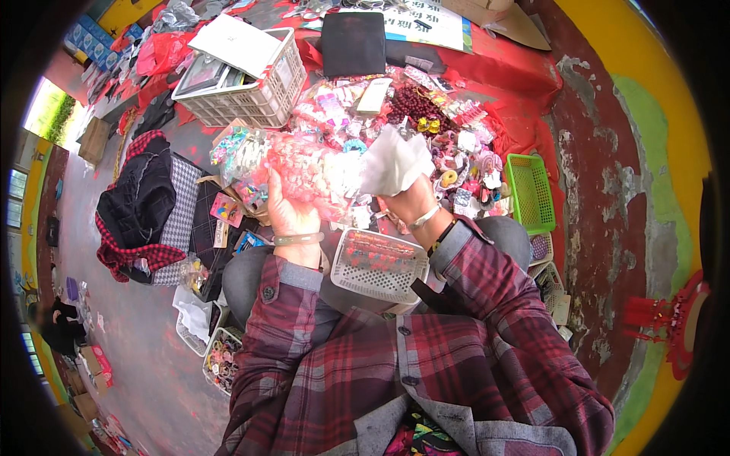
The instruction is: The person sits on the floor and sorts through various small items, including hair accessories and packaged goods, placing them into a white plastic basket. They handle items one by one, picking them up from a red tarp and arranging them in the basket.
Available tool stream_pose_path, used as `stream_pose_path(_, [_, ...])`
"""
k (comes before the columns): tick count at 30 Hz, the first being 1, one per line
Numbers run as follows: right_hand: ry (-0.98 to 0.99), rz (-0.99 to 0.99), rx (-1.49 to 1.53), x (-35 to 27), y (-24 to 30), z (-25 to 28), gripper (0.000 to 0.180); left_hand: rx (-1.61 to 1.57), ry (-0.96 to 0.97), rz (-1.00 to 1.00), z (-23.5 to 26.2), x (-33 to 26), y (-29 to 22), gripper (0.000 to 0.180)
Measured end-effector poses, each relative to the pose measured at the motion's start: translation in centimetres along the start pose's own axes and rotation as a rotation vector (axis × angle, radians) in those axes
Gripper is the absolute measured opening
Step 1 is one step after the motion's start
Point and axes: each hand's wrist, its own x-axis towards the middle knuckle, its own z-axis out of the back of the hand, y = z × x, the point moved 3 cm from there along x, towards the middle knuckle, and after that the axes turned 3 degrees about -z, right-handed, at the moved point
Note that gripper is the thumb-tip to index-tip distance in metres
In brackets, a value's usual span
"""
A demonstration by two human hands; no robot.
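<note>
Left hand (295,216) holds a frilly pink bundle (303,173); right hand (411,199) grips a crumpled white sheet (394,161).
A loose grip could drop the bundle.

My left hand (296,216) holds a pink-and-white bundle (308,171); my right hand (411,201), a white sheet (391,161). White perforated basket (365,283) between my knees (508,237) contains red items (376,249).

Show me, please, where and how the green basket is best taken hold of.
The right-hand long rim of the green basket looks best, taken from the wall side: that raised edge stands free, while the pile of trinkets crowds the opposite one. The right hand seems better placed, though it holds a white sheet.
</note>
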Motion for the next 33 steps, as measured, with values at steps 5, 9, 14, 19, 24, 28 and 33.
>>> stream_pose_path(5, [0.078, -0.184, -0.017, -3.0, -4.4, -2.8, 0.027, 0.077, 0.174, 0.052, 0.6, -0.2, 1.8, 0.053])
stream_pose_path(9, [-0.037, -0.179, -0.141, -3.8, -4.4, -3.0, 0.037, 0.268, 0.074, -0.031, -0.6, -1.3, 2.6, 0.055])
stream_pose_path(14, [-0.13, -0.02, -0.275, -4.1, -2.2, -3.5, 0.032, 0.262, 0.193, 0.031, -2.0, -2.0, 3.2, 0.057])
stream_pose_path(19, [0.168, 0.73, -1.474, -4.9, 0.2, -6.8, 0.037, 0.071, 0.005, 0.23, -0.3, -1.6, 4.0, 0.065])
stream_pose_path(24, [0.625, 1.003, -2.196, -7.0, -2.9, -8.2, 0.067, -0.113, 0.254, 0.283, -0.9, -1.7, 2.9, 0.061])
stream_pose_path(28, [0.807, 0.78, -1.832, -7.6, -2.9, -9.1, 0.062, -0.031, 0.218, 0.282, -0.8, -1.1, 1.5, 0.059])
stream_pose_path(33, [0.137, 0.762, -1.373, -7.2, 2.4, -8.5, 0.043, -0.043, 0.227, 0.259, -1.7, -1.5, 1.2, 0.056])
